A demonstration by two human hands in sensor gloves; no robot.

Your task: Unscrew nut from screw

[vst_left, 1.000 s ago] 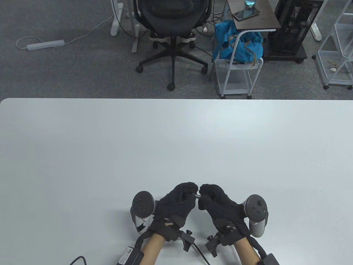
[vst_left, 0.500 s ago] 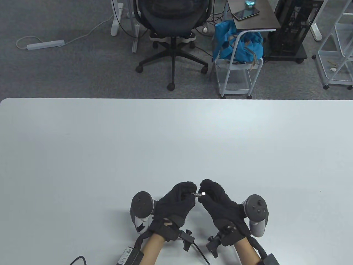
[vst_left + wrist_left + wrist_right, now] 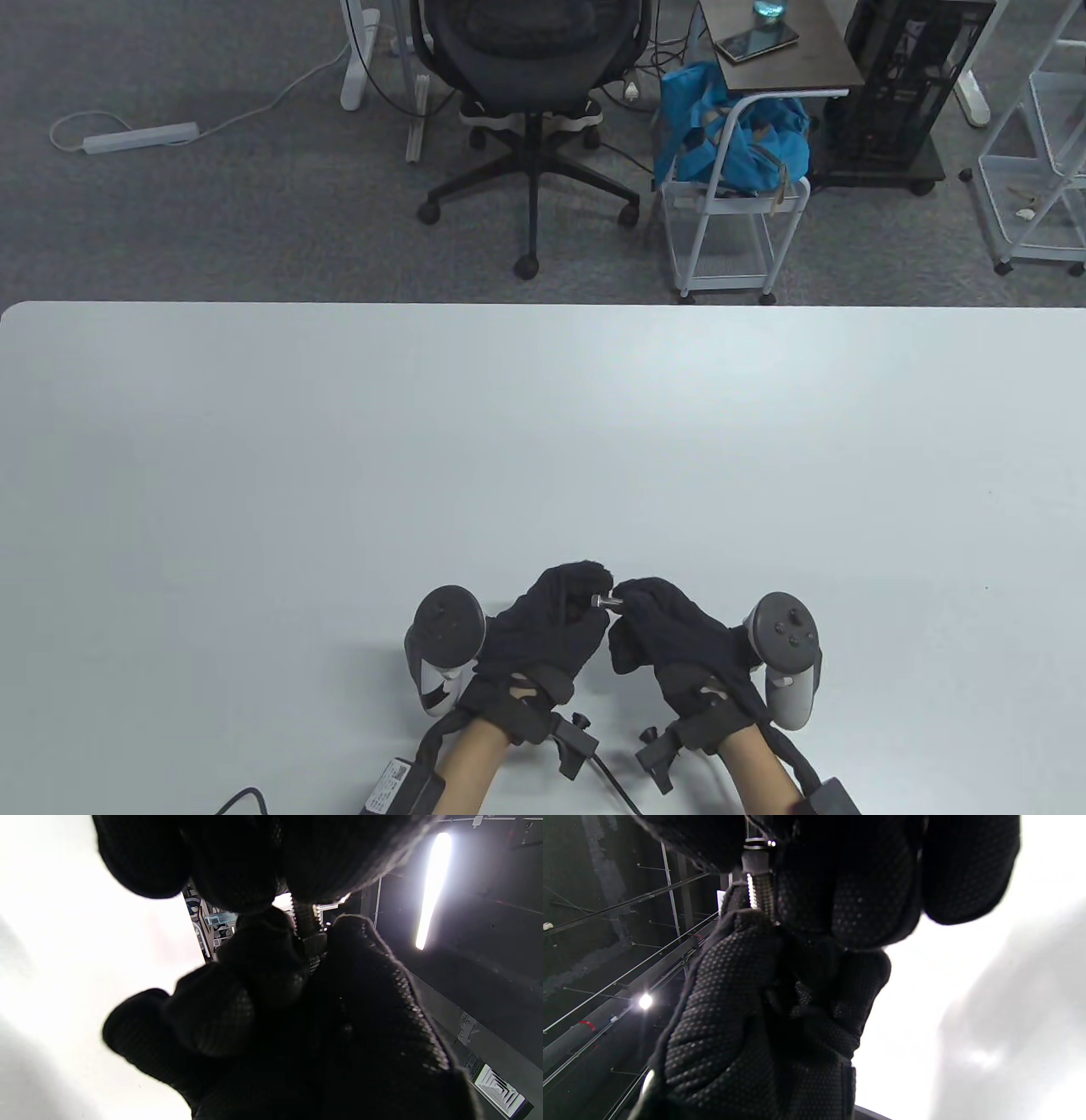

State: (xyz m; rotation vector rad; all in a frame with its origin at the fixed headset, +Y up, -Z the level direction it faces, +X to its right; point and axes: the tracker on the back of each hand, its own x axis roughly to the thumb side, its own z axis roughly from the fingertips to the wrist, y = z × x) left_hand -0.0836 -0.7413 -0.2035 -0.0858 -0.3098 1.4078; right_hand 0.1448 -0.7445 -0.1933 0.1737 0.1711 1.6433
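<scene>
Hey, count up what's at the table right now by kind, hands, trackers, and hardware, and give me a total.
Gloved hands: 2, left hand and right hand
Trackers: 2, left tracker and right tracker
Screw: 1, held between the hands
Total: 5

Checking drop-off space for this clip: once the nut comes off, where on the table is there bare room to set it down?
The white table shows bare from its far edge down to the hands, and out to both sides. It is crowded only at the near edge, where the left hand and right hand hold the screw.
</scene>
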